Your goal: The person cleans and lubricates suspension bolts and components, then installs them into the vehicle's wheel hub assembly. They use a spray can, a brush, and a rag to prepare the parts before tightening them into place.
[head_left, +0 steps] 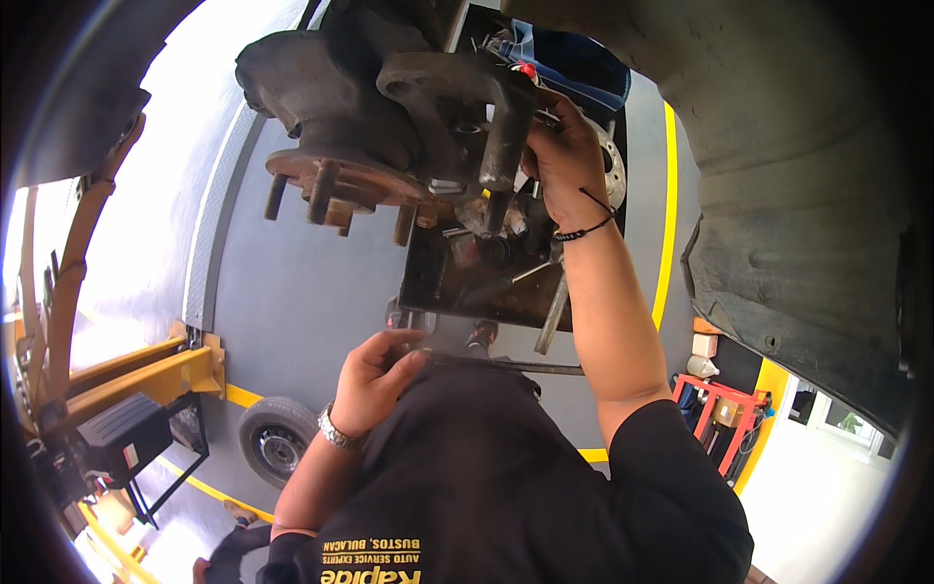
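Dark metal bracket (438, 73) sits up at twelve o'clock, its thick pin hanging down on the right, and at one o'clock the right hand (566, 161) is right up against that pin's side! Its fingers are bent, but the tips slip out of sight, so I cannot tell what, if anything, they pinch. A dark beaded bracelet (584, 232) circles that wrist.

Over to half past ten: the rusty hub flange (341, 173), studs pointing downward, just beside the bracket. Drop to half past seven and there's the left hand (375, 382), metal watch (338, 426) on its wrist, thumb and forefinger pinching the near end of a thin dark bar (501, 365); that bar runs across at about six toward the right forearm.

Below the bracket, a black tray (428, 282) carries loose tools and parts, with a blue-and-black bag (579, 68) at one. Out at eight, a wheel (275, 443) rests on the grey floor; at four, well apart, stands a red cart (720, 414).
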`<state>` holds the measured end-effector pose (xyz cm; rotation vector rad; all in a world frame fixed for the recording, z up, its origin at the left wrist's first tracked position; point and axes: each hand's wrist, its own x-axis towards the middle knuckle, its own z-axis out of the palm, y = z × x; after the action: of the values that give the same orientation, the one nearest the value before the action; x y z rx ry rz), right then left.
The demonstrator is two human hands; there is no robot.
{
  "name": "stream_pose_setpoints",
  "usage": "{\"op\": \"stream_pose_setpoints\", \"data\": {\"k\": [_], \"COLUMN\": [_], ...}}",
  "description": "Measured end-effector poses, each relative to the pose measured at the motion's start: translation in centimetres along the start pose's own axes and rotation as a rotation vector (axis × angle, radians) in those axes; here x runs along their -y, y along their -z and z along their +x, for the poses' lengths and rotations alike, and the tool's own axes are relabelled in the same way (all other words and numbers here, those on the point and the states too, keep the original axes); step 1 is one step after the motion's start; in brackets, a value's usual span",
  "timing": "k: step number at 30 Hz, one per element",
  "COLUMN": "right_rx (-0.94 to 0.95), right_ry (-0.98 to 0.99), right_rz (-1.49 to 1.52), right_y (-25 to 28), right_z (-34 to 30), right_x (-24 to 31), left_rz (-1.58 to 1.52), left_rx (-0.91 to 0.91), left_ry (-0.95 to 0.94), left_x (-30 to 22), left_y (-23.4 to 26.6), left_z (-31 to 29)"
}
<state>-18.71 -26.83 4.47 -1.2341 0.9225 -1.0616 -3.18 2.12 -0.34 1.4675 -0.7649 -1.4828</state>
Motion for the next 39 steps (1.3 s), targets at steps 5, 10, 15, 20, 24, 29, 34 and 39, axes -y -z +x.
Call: {"op": "stream_pose_setpoints", "data": {"k": [5,10,15,20,24,29,34,39], "right_rx": [0.033,0.068,0.100,0.106,0.118,0.104,0.218,0.183], "right_ry": [-0.043,-0.016,-0.107,0.109,0.016,0.081,-0.127,-0.104], "right_rz": [-0.073,-0.134,-0.160,-0.357,-0.346,-0.315,-0.184,-0.268], "right_y": [-0.2,0.0,0.2,0.5,0.2,-0.3,0.9,0.6], "right_z": [0.4,-0.1,-0.7,-0.9,-0.7,-0.5,-1.3,-1.3], "right_x": [0.3,0.9,1.1,0.8,0.5,1.2,2.7,2.6], "left_rz": [0.015,0.067,0.214,0.565,0.662,0.786,0.900,1.040], "left_rx": [0.014,0.091,0.121,-0.027,-0.261,-0.721,-0.758,-0.825], "left_ry": [-0.049,-0.064,-0.192,-0.789,-1.291,-1.516,-1.559,-1.522], "left_x": [0.1,0.1,-1.1,-5.2,-11.3,-16.3,-17.0,-17.0], "left_y": [1.3,1.8,1.0,1.3,3.4,2.5,1.8,2.3], "left_z": [1.1,2.4,3.1,2.1,2.2,8.2,10.2,9.9]}}
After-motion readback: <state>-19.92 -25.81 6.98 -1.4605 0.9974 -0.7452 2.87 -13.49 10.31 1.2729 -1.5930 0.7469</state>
